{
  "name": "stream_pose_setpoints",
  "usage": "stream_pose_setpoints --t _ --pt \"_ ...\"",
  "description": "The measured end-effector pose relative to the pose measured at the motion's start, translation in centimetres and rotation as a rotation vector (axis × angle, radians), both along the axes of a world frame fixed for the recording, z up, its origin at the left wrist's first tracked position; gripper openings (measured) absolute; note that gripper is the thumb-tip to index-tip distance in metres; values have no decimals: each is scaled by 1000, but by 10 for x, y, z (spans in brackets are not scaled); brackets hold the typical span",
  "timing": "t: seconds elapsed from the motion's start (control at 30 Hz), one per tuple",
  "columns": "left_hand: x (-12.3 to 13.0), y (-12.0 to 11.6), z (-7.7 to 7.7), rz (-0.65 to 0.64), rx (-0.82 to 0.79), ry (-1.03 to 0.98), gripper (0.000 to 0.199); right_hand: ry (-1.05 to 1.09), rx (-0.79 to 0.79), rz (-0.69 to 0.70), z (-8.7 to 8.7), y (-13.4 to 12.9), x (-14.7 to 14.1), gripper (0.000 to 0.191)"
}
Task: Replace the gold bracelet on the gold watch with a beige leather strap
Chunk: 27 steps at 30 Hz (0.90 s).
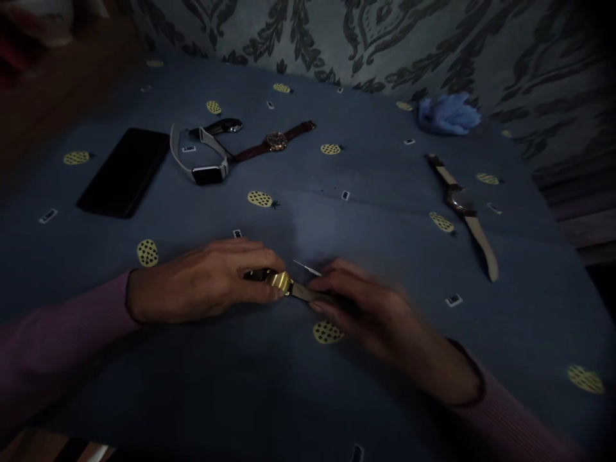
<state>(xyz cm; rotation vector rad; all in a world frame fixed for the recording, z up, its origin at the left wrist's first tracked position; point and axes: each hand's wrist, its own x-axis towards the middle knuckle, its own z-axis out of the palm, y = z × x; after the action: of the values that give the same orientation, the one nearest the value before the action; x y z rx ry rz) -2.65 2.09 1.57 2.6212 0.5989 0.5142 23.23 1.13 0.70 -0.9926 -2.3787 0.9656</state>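
Low in the middle of the view, a gold-coloured wristwatch [278, 282] lies between my two hands. My left hand [206, 282] is closed on its case, thumb at the near side and fingers at the far side. My right hand [368, 305] pinches the watch's strap with thumb and fingers. From the same hand sticks out a thin pointed metal tool [308, 267], its tip towards the upper left; its handle is hidden in the fingers. The tool's tip is apart from the watch case.
A black flat rectangular object [126, 172], a white-strapped smartwatch [208, 174], a black-strapped watch [233, 126] and a brown-strapped watch [276, 141] lie far left to centre. Another watch [461, 200] lies right, below a crumpled blue cloth [447, 114]. A patterned tablecloth [385, 244] reaches the wall.
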Motion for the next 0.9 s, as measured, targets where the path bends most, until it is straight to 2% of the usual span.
stream_pose_setpoints --t 0.2,0.9 --pt "2 1 -2 27 50 -23 21 -6 6 12 0 -2 -2 10" --pt "5 1 -3 18 19 -80 17 9 44 -9 -2 -5 -2 10"
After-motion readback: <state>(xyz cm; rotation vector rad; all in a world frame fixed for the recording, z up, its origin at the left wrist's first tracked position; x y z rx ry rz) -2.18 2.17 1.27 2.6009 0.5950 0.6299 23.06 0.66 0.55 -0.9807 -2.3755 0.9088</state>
